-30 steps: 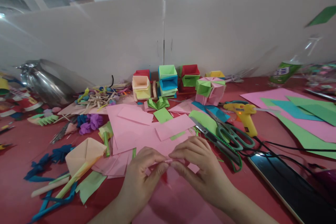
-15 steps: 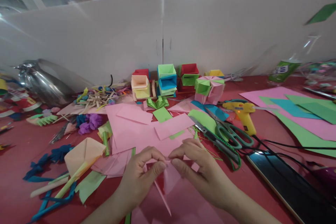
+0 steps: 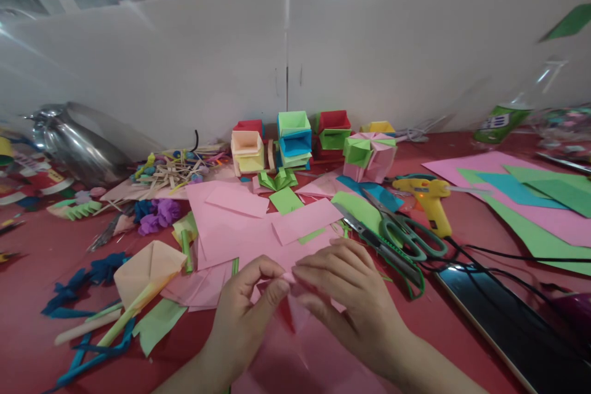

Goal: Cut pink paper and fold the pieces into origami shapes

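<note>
Currently, the left hand (image 3: 247, 305) pinches a small pink paper piece (image 3: 289, 277) between thumb and index finger. The right hand (image 3: 357, 295) is positioned just beside it, fingers bent; whether they grip cannot be determined. Beyond the fingertips: pink sheets (image 3: 221, 237). Farther right: scissors (image 3: 392, 217), yellow glue gun (image 3: 430, 200).

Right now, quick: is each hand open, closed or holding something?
Left hand: closed, pinching a small piece of folded pink paper.
Right hand: curled beside that paper; whether it grips cannot be told.
</note>
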Demonstrator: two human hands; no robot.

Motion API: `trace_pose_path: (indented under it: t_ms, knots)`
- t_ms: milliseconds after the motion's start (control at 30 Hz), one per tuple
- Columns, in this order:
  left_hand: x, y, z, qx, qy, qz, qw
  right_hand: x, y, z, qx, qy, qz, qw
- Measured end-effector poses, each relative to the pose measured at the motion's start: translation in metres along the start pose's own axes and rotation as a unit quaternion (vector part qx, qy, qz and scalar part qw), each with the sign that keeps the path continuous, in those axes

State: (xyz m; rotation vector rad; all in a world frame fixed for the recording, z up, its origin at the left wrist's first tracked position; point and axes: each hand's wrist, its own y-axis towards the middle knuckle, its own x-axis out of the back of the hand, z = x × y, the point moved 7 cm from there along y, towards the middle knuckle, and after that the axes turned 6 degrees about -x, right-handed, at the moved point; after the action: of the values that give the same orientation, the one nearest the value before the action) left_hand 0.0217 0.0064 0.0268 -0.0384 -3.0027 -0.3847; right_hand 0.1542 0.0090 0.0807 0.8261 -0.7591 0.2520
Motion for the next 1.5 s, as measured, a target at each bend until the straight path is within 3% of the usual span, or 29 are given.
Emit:
trace_pose_path:
  t_ms: [267, 533, 700, 800, 967, 1133, 1267, 1333, 1500]
  knots:
    - [-0.003, -0.001, -0.012, -0.096, 0.022, 0.005, 0.995, -0.005, 0.0, 0.003, -0.01, 0.036, 0.001, 0.999]
    - [-0.004, 0.002, -0.018, -0.126, 0.06, 0.024, 0.99, -0.011, -0.001, -0.001, -0.025, 0.076, 0.029, 0.996]
    - [0.016, 0.006, -0.003, -0.047, -0.07, -0.106, 0.991, -0.006, -0.004, -0.014, -0.091, 0.096, 0.0, 0.991]
    - [0.018, 0.005, 0.012, 0.018, -0.158, -0.144, 0.977, -0.006, -0.007, -0.022, -0.122, 0.103, -0.016, 0.987]
    - [0.012, 0.005, 0.019, 0.052, -0.162, -0.123, 0.978, -0.007, -0.007, -0.031, -0.193, 0.176, -0.018, 0.965]
    - [0.001, 0.007, 0.018, 0.05, -0.057, -0.007, 0.997, -0.002, -0.005, -0.039, -0.261, 0.21, -0.032, 0.941]
    - [0.0, 0.006, 0.018, 0.043, -0.005, 0.035, 0.998, -0.002, -0.005, -0.041, -0.268, 0.21, -0.043, 0.939]
    - [0.003, 0.007, 0.017, 0.045, 0.012, 0.026, 0.999, 0.0, -0.005, -0.042, -0.261, 0.197, -0.057, 0.943]
    - [0.016, 0.008, 0.013, 0.04, 0.016, -0.064, 0.997, 0.009, -0.006, -0.037, -0.212, 0.165, -0.108, 0.957]
